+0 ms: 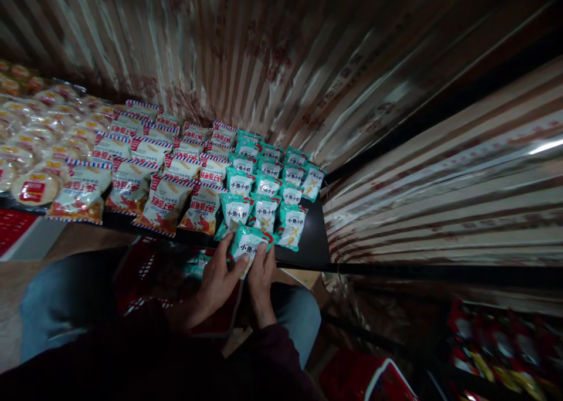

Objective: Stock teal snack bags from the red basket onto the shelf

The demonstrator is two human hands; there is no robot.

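Left hand (pixel 217 284) and right hand (pixel 263 279) meet side by side, each grip pinched closed.

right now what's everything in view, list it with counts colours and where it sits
held packet: one, teal and white, at the shelf's front edge
teal packets: many, overlapped, teal, rows on the shelf's right part
striped packets: many, red and white with blue-striped edges, rows at mid shelf
round packs: many, pale yellow with red labels, far left
shelf: one, black, under the packets
basket: one, red, below the shelf edge over the lap
lower packets: several, red and yellow, blurred, bottom right
left hand: one, gripping the held packet's left side
right hand: one, gripping its right side
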